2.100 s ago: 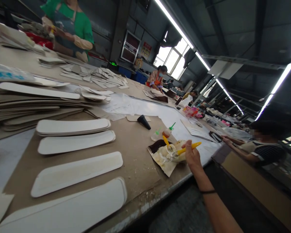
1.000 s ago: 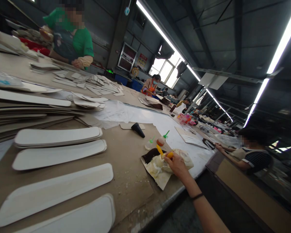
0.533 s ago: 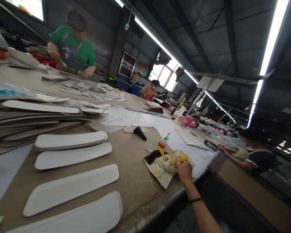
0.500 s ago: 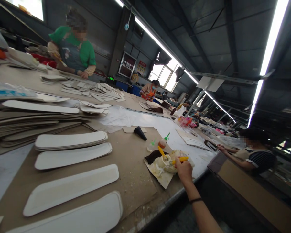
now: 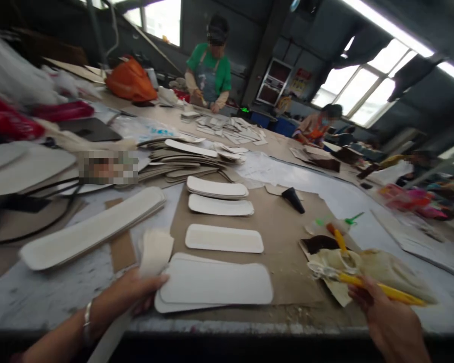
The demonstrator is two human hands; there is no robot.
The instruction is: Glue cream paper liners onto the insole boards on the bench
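Observation:
My left hand (image 5: 146, 290) is closed around a cream strip (image 5: 157, 250), whose lower length hangs past the table edge. Its fingertips are at the left end of a stack of white rounded panels (image 5: 217, 280). My right hand (image 5: 386, 312) grips a yellow-handled brush (image 5: 386, 290), its tip smeared with white paste. Just beyond that brush sits a glue-crusted pot (image 5: 353, 264) with a second yellow handle (image 5: 340, 241) standing in it. Above my left hand lies a long white panel stack (image 5: 94, 229). More white panels (image 5: 224, 238) lie in a column on brown paper.
Behind the panels rise piled grey-brown boards (image 5: 185, 164). A black cone (image 5: 293, 200) and a green-tipped bottle (image 5: 338, 225) stand near the pot. An orange bag (image 5: 130, 80) lies far left. A co-worker in green (image 5: 210, 70) works across the table.
The view has swung left. My left hand has come into view with the cream strip. My right hand still holds the yellow-handled brush, now angled beside the pot.

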